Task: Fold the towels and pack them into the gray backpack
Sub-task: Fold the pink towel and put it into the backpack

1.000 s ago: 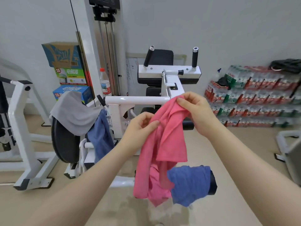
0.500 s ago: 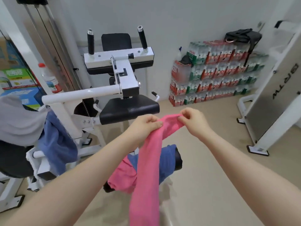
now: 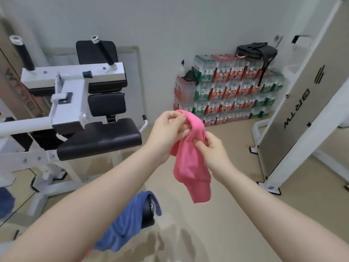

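Left hand (image 3: 168,129) pinches pink towel (image 3: 190,159) top fold; right hand (image 3: 211,148) pinches lower layer, keeping it doubled, clear of floor. Backpack unseen.

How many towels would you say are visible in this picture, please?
2 for certain: a pink towel held in both hands, and a blue towel draped over a black roller below the left arm. A blue shape at the left edge may be another; more may be hidden.
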